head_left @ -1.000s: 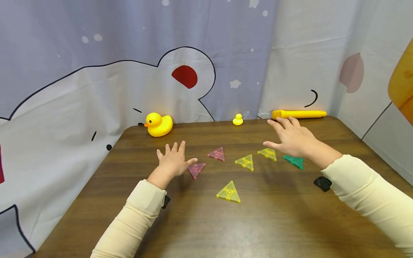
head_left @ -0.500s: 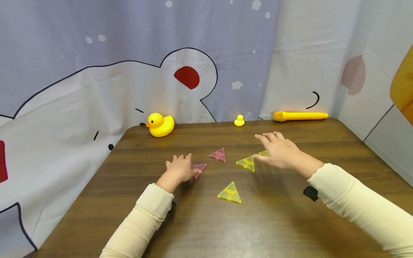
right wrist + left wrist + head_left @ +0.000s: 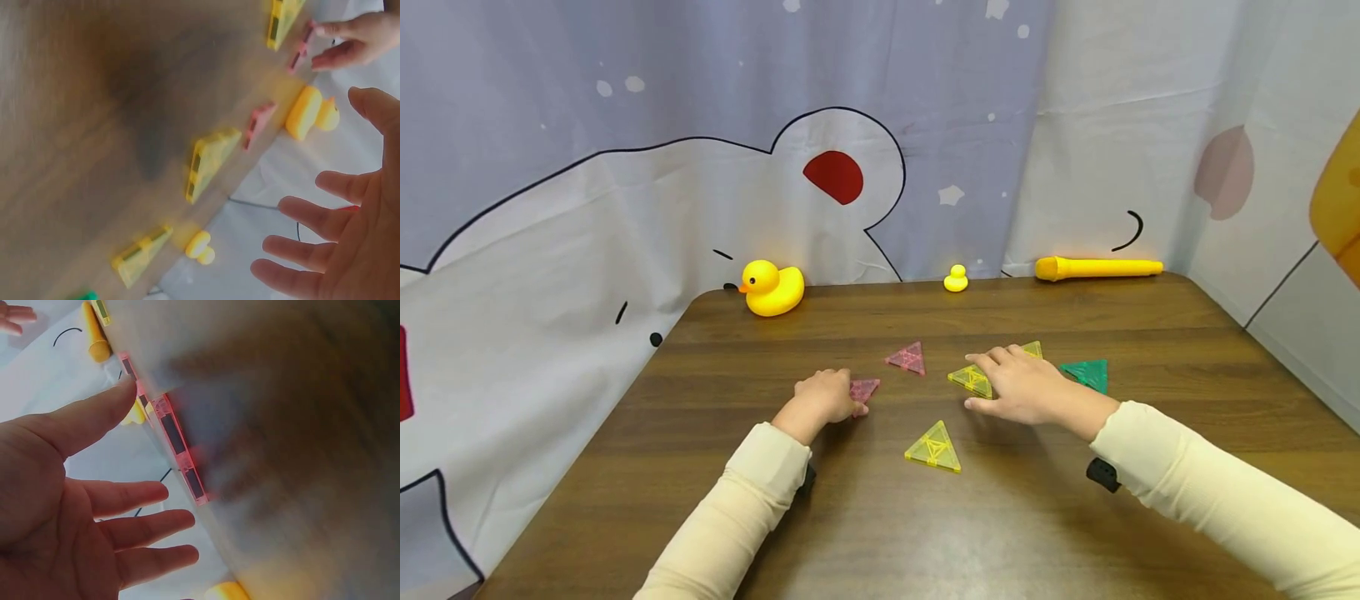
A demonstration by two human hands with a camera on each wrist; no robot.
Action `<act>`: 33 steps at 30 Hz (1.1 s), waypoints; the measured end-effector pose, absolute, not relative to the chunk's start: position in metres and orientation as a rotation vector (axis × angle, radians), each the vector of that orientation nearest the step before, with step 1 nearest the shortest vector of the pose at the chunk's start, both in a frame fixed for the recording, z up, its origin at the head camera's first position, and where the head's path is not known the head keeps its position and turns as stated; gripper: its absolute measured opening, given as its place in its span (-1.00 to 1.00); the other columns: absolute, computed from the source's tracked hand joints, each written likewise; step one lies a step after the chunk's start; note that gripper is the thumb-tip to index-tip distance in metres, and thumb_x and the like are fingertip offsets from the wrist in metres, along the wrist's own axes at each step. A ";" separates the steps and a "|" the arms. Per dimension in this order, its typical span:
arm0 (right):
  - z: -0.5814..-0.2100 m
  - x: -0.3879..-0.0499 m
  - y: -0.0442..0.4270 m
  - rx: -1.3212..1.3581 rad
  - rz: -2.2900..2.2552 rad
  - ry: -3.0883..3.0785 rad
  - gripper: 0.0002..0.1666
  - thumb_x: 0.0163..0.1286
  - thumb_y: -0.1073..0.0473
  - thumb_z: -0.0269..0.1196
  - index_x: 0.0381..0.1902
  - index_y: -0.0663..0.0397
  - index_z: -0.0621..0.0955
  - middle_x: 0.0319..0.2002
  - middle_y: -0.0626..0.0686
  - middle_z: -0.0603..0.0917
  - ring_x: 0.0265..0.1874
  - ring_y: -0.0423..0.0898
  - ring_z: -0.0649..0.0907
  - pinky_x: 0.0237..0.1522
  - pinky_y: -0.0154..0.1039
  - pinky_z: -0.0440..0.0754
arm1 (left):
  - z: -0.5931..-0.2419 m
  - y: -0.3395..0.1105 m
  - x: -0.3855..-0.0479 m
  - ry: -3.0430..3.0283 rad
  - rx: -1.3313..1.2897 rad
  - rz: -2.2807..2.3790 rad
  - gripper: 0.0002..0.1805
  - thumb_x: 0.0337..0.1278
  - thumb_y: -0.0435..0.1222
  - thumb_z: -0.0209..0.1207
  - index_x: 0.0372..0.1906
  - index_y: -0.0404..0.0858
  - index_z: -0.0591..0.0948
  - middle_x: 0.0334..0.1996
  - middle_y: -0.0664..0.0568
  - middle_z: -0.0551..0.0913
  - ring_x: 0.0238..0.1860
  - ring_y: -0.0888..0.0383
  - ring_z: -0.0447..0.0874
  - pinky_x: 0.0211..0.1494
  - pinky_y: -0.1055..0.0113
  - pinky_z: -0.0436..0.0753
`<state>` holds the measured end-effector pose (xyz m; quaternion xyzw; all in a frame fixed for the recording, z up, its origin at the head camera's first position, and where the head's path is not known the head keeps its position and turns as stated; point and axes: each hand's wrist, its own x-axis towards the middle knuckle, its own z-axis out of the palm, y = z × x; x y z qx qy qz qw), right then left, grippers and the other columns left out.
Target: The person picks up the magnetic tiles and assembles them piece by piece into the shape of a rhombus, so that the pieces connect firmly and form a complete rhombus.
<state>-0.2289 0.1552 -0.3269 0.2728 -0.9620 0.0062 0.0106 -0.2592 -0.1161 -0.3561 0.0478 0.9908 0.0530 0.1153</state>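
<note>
My left hand (image 3: 822,395) is low over the table beside a translucent pink triangular tile (image 3: 864,390) and partly covers its left side. In the left wrist view its fingers are spread, with the pink tile (image 3: 175,447) just beyond them. My right hand (image 3: 1021,388) hovers above a yellow triangular tile (image 3: 970,381) with fingers extended and nothing held. Behind that hand another yellow tile (image 3: 1034,348) is mostly hidden. A third yellow tile (image 3: 934,450) lies between the hands, nearer me. A second pink tile (image 3: 909,358) and a green one (image 3: 1090,374) lie flat.
Along the back edge of the wooden table (image 3: 970,533) sit a large yellow rubber duck (image 3: 773,290), a small yellow duck (image 3: 956,279) and a yellow microphone-shaped toy (image 3: 1097,268). A printed curtain (image 3: 700,208) hangs right behind.
My left hand has moved right and lower, toward the nearer pink tile. My right hand has come left and down over the yellow tiles, uncovering the green one. The tiles stay put.
</note>
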 end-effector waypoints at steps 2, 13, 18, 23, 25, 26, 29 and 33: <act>-0.331 -0.227 0.152 0.872 0.032 -3.018 -0.16 0.13 -0.34 0.01 0.22 0.08 0.26 0.07 0.17 0.38 0.04 0.18 0.32 -0.09 0.10 0.34 | -0.356 -0.116 -0.260 2.899 0.136 0.139 -0.32 -0.20 0.06 0.24 0.04 -0.26 0.42 -0.07 -0.17 0.47 -0.07 -0.10 0.41 -0.14 -0.06 0.35; -0.349 -0.217 0.132 0.902 0.133 -3.230 -0.09 -0.01 -0.33 0.18 0.18 0.12 0.32 0.07 0.21 0.37 0.02 0.13 0.37 -0.20 0.07 0.41 | -0.358 -0.114 -0.263 2.894 0.155 0.105 -0.42 -0.26 0.02 0.29 -0.13 -0.28 0.50 -0.21 -0.10 0.53 -0.26 0.02 0.46 -0.25 0.02 0.41; -0.355 -0.213 0.123 0.947 0.051 -3.240 -0.13 -0.08 -0.35 0.21 0.05 0.13 0.42 -0.06 0.13 0.46 -0.10 0.08 0.44 -0.28 0.02 0.44 | -0.358 -0.114 -0.266 2.902 0.179 0.106 -0.43 -0.30 -0.02 0.33 -0.14 -0.30 0.51 -0.22 -0.10 0.53 -0.30 0.05 0.44 -0.31 0.10 0.45; -0.360 -0.211 0.118 0.953 0.022 -3.242 -0.17 -0.12 -0.38 0.22 -0.03 0.09 0.48 -0.22 0.04 0.45 -0.24 -0.02 0.46 -0.41 -0.08 0.44 | -0.359 -0.112 -0.266 2.955 0.214 0.125 -0.37 -0.43 -0.04 0.39 -0.14 -0.30 0.52 -0.22 -0.13 0.48 -0.30 0.02 0.45 -0.32 0.09 0.47; -0.361 -0.211 0.117 0.953 0.022 -3.241 -0.17 -0.14 -0.38 0.23 -0.04 0.08 0.48 -0.24 0.03 0.44 -0.25 -0.04 0.45 -0.42 -0.09 0.44 | -0.360 -0.111 -0.266 2.987 0.224 0.143 -0.33 -0.51 -0.06 0.43 -0.14 -0.30 0.52 -0.22 -0.14 0.41 -0.34 -0.01 0.47 -0.36 0.10 0.48; -0.361 -0.211 0.117 0.951 0.013 -3.239 -0.17 -0.14 -0.38 0.23 -0.04 0.08 0.48 -0.25 0.03 0.44 -0.25 -0.04 0.45 -0.42 -0.09 0.44 | -0.360 -0.110 -0.266 3.003 0.230 0.161 -0.33 -0.55 -0.08 0.45 -0.15 -0.31 0.52 -0.23 -0.16 0.37 -0.37 -0.02 0.47 -0.38 0.11 0.49; -0.362 -0.210 0.116 0.950 0.018 -3.237 -0.19 -0.15 -0.37 0.25 -0.06 0.07 0.48 -0.26 0.02 0.43 -0.26 -0.05 0.44 -0.42 -0.08 0.44 | -0.361 -0.106 -0.266 3.034 0.232 0.261 -0.34 -0.63 -0.18 0.49 -0.22 -0.37 0.48 -0.24 -0.19 0.23 -0.48 -0.01 0.47 -0.45 0.20 0.49; -0.363 -0.211 0.115 0.946 0.018 -3.235 -0.21 -0.15 -0.36 0.25 -0.08 0.06 0.48 -0.29 0.02 0.42 -0.30 -0.06 0.43 -0.47 -0.10 0.42 | -0.362 -0.103 -0.266 3.069 0.256 0.397 -0.42 -0.62 -0.35 0.48 -0.34 -0.43 0.41 -0.27 -0.21 0.14 -0.58 0.03 0.44 -0.51 0.32 0.48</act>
